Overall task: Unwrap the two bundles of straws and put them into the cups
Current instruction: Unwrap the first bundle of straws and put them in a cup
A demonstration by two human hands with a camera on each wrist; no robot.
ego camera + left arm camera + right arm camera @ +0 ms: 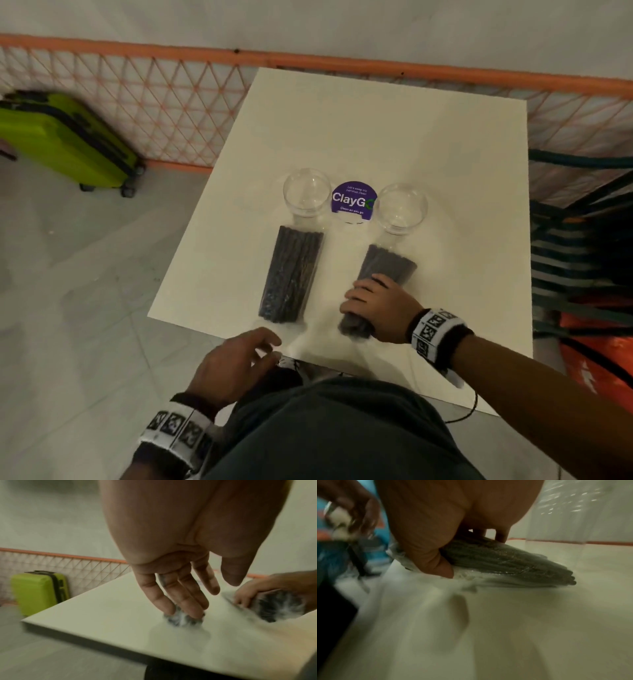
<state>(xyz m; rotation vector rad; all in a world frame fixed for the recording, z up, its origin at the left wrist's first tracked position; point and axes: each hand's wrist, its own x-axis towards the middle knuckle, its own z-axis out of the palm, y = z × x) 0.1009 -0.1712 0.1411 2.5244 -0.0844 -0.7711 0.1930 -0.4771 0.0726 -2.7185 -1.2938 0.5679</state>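
Two bundles of dark straws in clear wrap lie on the white table (394,137). The left bundle (291,274) lies flat, its far end by the left clear cup (306,192). The right bundle (383,274) points at the right clear cup (403,207). My right hand (373,305) grips the right bundle (505,559) near its close end, thumb on one side and fingers over the top. My left hand (246,356) hovers at the table's near edge with relaxed fingers, holding nothing. In the left wrist view my left hand's fingers (180,601) hang in front of the left bundle's end (183,619).
A round purple sticker (352,202) lies between the cups. A lime green suitcase (65,137) stands on the floor at the left by an orange mesh fence (171,102). Dark and orange stacked gear (582,257) sits to the right of the table.
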